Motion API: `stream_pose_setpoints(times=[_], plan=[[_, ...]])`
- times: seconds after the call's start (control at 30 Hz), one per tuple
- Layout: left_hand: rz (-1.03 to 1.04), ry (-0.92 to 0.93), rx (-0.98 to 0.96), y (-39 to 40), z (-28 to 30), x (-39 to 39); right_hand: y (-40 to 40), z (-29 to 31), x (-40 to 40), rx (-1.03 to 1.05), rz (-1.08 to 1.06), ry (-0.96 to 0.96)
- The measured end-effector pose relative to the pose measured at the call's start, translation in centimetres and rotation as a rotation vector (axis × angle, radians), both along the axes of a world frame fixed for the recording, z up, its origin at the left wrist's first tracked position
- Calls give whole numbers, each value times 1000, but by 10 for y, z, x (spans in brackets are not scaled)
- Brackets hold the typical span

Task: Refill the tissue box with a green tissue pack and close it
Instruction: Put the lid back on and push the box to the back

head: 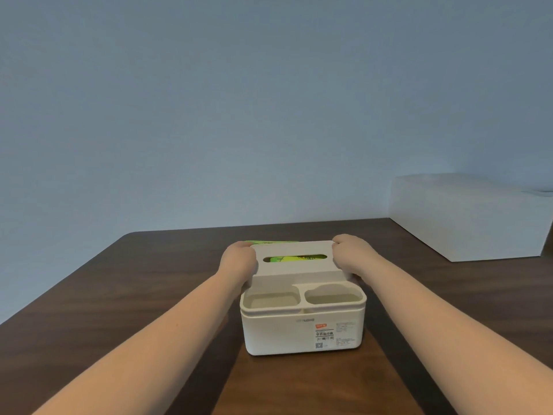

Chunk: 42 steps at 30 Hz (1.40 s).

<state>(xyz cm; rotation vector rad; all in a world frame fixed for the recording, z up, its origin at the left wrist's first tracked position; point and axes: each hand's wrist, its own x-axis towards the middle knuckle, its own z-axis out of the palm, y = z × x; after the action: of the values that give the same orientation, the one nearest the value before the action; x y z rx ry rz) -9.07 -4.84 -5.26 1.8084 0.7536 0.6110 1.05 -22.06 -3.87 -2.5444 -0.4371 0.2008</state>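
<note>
L hand [238,262] + R hand [351,257]: each grip clamped on end of white lid [294,259] w/ slot, lid tilted over rear of tissue box [302,324]. Green tissue pack [288,259] inside box, seen thru slot + above lid's far edge. Front: two empty compartments [302,299]. Label on box front R, barcode, orange tag, text too small to read. White carton [469,217] well apart, far R. Dark wood surface [119,289], blue-grey wall [239,100].
</note>
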Motion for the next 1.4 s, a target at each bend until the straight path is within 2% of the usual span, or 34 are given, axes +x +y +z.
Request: stream_pose_setpoints(times=[0.1, 0.17, 0.33, 0.5, 0.67, 0.93, 1.03, 1.17, 1.4], plan=[[-5, 42, -12, 7, 0, 7, 3, -2, 8, -13, 26, -30], [-23, 141, 54, 7, 1, 6, 5, -3, 11, -16, 36, -49], [-73, 185, 34, 2, 4, -3, 4, -4, 6, -13, 7, -26], [36, 288, -11, -6, 7, -13, -8, -6, -11, 92, -26, 29], [-65, 215, 76, -17, -5, -40, -25, -13, -34, 208, 18, 82], [-228, 66, -50, -28, -24, -89, -71, -28, -59, 379, 154, 223], [-238, 24, -179, -30, -29, -97, -77, -31, -64, 449, 122, 308], [-243, 12, -246, -28, -28, -97, -76, -31, -67, 490, 71, 349], [-234, -6, -170, -31, -27, -98, -72, -32, -70, 488, 46, 335]])
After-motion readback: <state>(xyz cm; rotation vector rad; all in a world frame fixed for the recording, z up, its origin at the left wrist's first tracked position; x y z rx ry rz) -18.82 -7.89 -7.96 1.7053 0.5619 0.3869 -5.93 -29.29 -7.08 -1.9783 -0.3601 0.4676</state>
